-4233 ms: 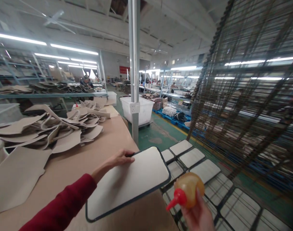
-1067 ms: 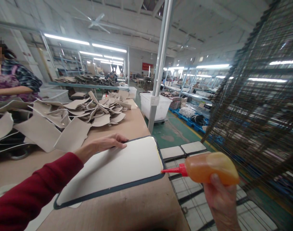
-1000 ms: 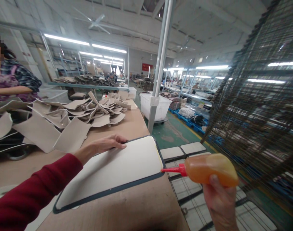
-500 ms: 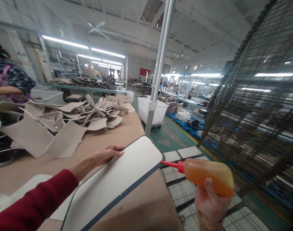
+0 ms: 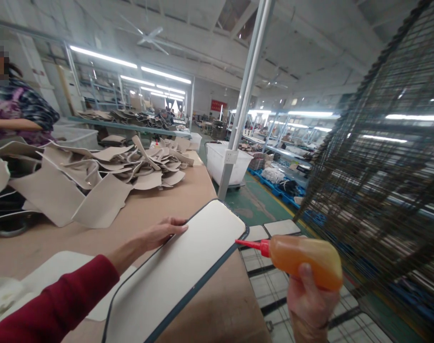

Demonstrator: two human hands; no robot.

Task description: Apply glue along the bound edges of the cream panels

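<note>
My left hand (image 5: 167, 232) grips the upper left edge of a white panel with a dark blue rim (image 5: 181, 257), thumb on its face and fingers curled over the edge. The panel is tilted above the table, its rounded far end pointing away from me. In my right hand (image 5: 311, 300) is a squeeze glue bottle (image 5: 306, 259), held on its side, with amber liquid inside. Its red nozzle tip meets the panel's right edge just below the far right corner. A thin glossy line shows along the rim at that end.
A heap of beige pieces (image 5: 103, 200) covers the far left of the brown table (image 5: 188, 190). Similar white panels lie on a wire rack (image 5: 281, 226) at the right. A metal post (image 5: 238, 128), white bin (image 5: 217, 162) and tall mesh rack (image 5: 374, 143) stand beyond. A co-worker (image 5: 20, 105) is at left.
The nozzle tip has slid from the far right corner a little down the panel's right edge, toward me. The whole view has shifted slightly; both grips are the same.
</note>
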